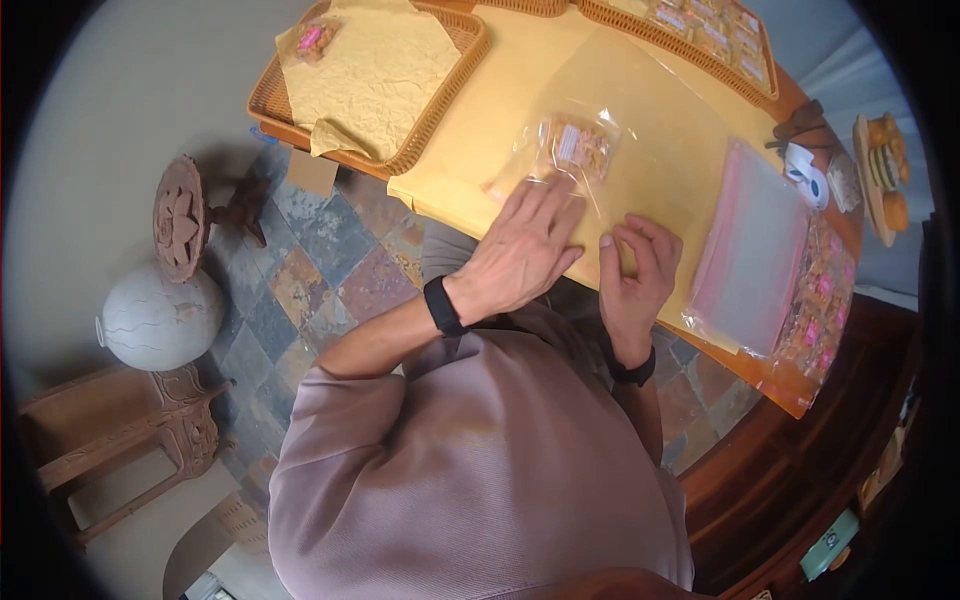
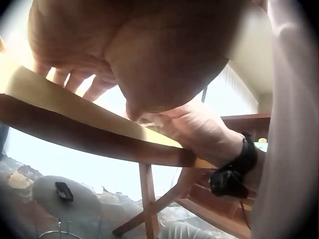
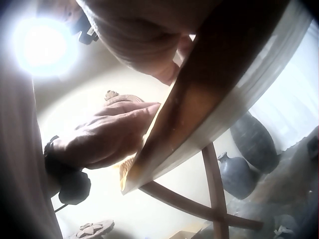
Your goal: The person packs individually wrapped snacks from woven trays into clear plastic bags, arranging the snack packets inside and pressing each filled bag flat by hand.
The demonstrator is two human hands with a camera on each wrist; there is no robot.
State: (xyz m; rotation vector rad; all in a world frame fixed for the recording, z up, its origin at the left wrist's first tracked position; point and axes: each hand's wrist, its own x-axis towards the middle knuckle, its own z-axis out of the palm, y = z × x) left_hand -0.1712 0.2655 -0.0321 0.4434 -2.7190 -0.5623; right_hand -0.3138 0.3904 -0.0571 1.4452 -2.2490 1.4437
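Observation:
A clear plastic bag (image 1: 618, 128) lies on the yellow cloth (image 1: 460, 150), with a small packet of brown snack pieces (image 1: 595, 155) bearing a white label at it. My left hand (image 1: 525, 235) rests over the near side of the bag, fingers stretched forward and together, their tips just short of the packet. To its right, my right hand (image 1: 640, 270) bends its thumb and forefinger into a ring and pinches the bag's near edge by the table's rim. Both wrist views look up from below the table edge, where the bag is mostly hidden.
Clear sleeves with pink edges (image 1: 750, 250) are stacked on the right, beside pink-labelled snack packets (image 1: 825, 300). A paper-lined wicker tray (image 1: 470, 60) holding one packet stands at the left. Another wicker tray (image 1: 690, 50) of packets is at the back. A white-and-blue object (image 1: 805, 178) lies far right.

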